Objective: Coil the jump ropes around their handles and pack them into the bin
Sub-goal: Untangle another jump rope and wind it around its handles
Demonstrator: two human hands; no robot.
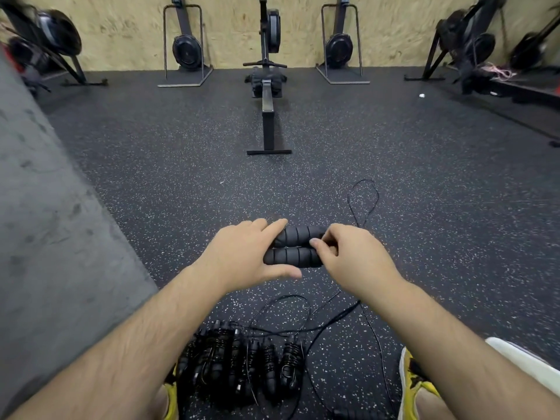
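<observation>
Wound ropes (239, 368) lie in a pile on the floor (151, 165) by the feet, ready for packing. No bin is in view. The left hand (242, 253) grips the left ends of the two black handles (291, 256), fingers (274, 227) on top and thumb below, so the pair stays side by side in the air. The right hand (354, 256) pinches their right ends, I think to start winding. The thin cord (363, 201) lies in a loop on the floor to the right, not yet wound.

Left hand (242, 253) and right hand (354, 259) hide both ends of the handles (295, 256)
</observation>
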